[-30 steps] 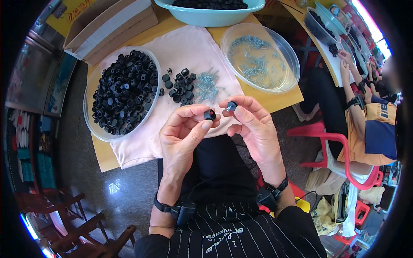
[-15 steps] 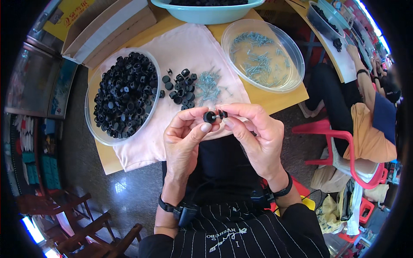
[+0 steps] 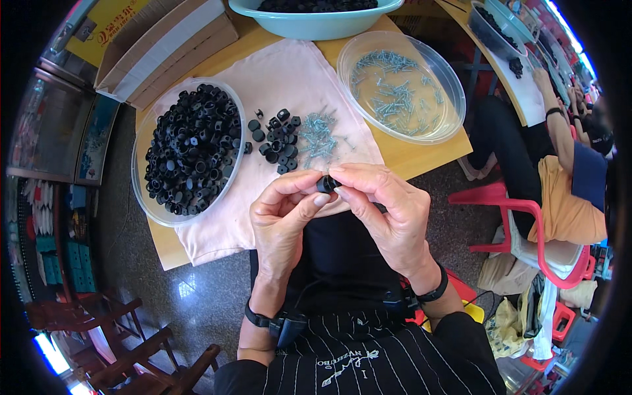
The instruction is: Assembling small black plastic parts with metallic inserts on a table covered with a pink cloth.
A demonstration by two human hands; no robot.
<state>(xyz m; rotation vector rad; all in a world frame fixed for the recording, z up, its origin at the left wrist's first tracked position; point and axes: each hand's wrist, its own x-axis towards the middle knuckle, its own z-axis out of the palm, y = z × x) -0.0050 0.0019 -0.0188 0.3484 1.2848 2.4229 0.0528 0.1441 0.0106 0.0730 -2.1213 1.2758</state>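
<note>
Between my two hands, above the near edge of the cloth, is a small black plastic cap. My left hand pinches it from the left between thumb and fingers. From the other side my right hand closes thumb and fingertips on it too; the fingers partly hide the piece. Just beyond lie a loose group of black plastic caps and a heap of silvery screws on the pale pink cloth.
A clear round tub full of black parts stands left, another clear tub with screws right. Behind are a light-blue basin and an open cardboard box. A person sits at right by a red plastic chair.
My hands have come together. The screw and separate black pieces visible between my fingertips earlier now sit closed up as one black part.
</note>
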